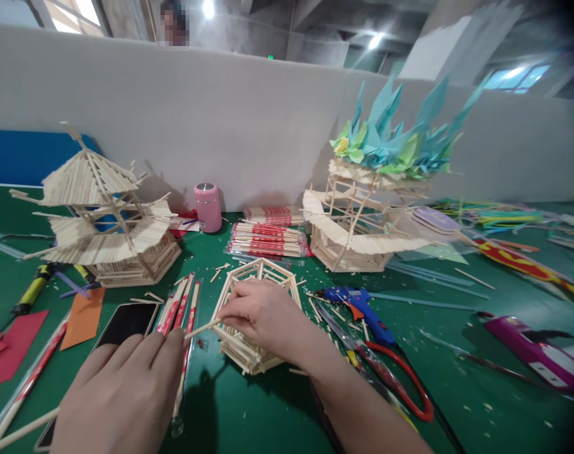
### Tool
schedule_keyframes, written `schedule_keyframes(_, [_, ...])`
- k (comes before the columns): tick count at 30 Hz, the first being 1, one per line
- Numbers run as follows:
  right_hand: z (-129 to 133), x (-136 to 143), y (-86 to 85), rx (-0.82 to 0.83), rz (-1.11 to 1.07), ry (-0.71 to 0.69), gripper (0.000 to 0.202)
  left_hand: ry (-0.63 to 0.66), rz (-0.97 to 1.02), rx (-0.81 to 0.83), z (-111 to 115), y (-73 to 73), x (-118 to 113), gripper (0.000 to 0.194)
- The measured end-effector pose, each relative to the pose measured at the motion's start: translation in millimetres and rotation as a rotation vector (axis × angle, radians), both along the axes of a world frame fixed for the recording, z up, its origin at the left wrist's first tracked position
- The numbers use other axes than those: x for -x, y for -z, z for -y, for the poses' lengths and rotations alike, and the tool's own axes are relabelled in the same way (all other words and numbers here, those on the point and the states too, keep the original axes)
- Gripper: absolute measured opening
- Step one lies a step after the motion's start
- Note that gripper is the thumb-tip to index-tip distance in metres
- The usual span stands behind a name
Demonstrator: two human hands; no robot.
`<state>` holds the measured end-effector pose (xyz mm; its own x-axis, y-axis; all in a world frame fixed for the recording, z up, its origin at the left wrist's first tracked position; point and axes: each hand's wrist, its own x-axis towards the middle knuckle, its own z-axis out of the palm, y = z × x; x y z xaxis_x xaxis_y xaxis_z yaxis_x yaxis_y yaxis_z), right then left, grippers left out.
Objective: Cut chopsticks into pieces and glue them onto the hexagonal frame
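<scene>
my right hand (263, 315) pinching a stick (202, 328) at the hexagon frame (256, 315) | left hand (126, 391) flat, loose | pink jar (208, 207) capped, contents hidden

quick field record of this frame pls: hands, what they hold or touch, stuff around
left hand: flat, fingers together, fingertip at the end of a thin wooden stick
right hand: pinching the other end of that stick, resting on the hexagonal stick frame
frame: on the green table, hollow, open at the top
left of frame: phone, wrapped chopsticks
right of frame: blue glue gun, red-handled scissors
behind: two stick pagoda models, pink cup, chopstick packs
</scene>
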<state>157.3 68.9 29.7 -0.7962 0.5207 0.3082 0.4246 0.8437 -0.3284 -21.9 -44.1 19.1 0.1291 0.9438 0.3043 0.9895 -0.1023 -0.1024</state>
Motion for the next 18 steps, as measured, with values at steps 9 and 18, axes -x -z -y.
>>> schedule_keyframes(9, [0.2, 0.0, 0.4, -0.009, 0.004, -0.002, 0.013, -0.021, -0.275, 0.164, 0.0, -18.3, -12.9, 0.032])
schedule_keyframes(18, [-0.4, 0.6, 1.1, -0.010, 0.010, 0.001, 0.013, -0.005, -0.295, 0.048, -0.5, -7.8, -3.9, 0.032])
